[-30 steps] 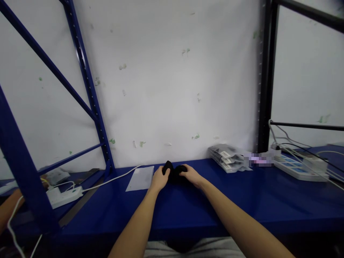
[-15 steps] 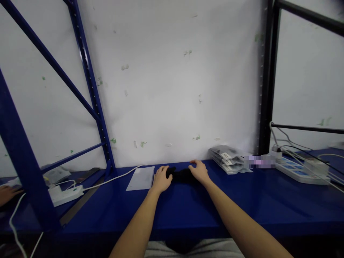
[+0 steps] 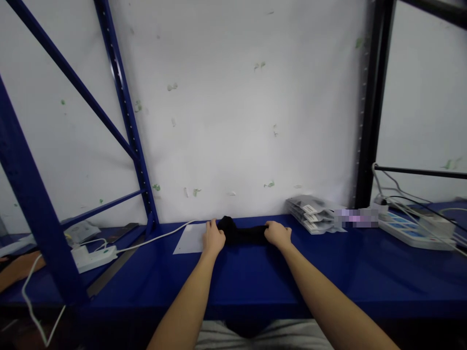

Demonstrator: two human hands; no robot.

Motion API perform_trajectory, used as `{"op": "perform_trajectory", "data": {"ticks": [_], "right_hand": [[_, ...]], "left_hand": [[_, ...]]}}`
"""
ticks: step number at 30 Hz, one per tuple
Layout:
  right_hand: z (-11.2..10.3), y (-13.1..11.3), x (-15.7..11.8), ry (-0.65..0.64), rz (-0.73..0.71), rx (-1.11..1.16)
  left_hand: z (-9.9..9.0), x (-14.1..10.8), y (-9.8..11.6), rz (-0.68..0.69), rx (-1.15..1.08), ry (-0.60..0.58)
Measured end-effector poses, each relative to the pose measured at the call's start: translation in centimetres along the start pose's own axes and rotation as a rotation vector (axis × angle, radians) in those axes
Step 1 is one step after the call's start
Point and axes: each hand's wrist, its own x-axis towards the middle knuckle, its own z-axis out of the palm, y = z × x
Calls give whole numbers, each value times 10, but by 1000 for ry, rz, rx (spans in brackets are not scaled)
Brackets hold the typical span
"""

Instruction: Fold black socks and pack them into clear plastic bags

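Note:
A black cloth point(image 3: 248, 235) lies stretched across the blue table, bunched and raised at its left end and narrower towards the right. What kind of garment or cloth it is, I cannot tell. My left hand point(image 3: 213, 238) is closed on the bunched left end. At the other end, my right hand point(image 3: 278, 234) pinches the cloth with curled fingers. Partly under my left hand lies a white sheet point(image 3: 188, 239).
Several grey packets with white labels point(image 3: 312, 214) are stacked at the back right, beside a white power strip point(image 3: 416, 231). Another white power strip point(image 3: 97, 258) is on the left, past the blue rack post point(image 3: 32, 194). Another person's hand point(image 3: 25, 267) rests far left.
My hands have moved apart and closed on the cloth's ends. The cloth is now longer, with its left end bunched higher. The other person's arm reaches further into view.

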Motion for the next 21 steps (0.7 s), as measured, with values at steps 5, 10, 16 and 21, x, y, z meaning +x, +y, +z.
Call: {"op": "perform_trajectory", "data": {"ticks": [5,10,16,21], "right_hand": [[-14,10,1,204,132,-4],[-22,11,0,329,154,29],[-15,3,3,173,-11,121],[-1,-14,-5,-51,-294,191]], "left_hand": [[-6,1,-3,-56,38,31],[-4,0,-6,31,61,-11],[-1,-1,-2,127,67,-85],[-2,5,1,46,45,-69]]}}
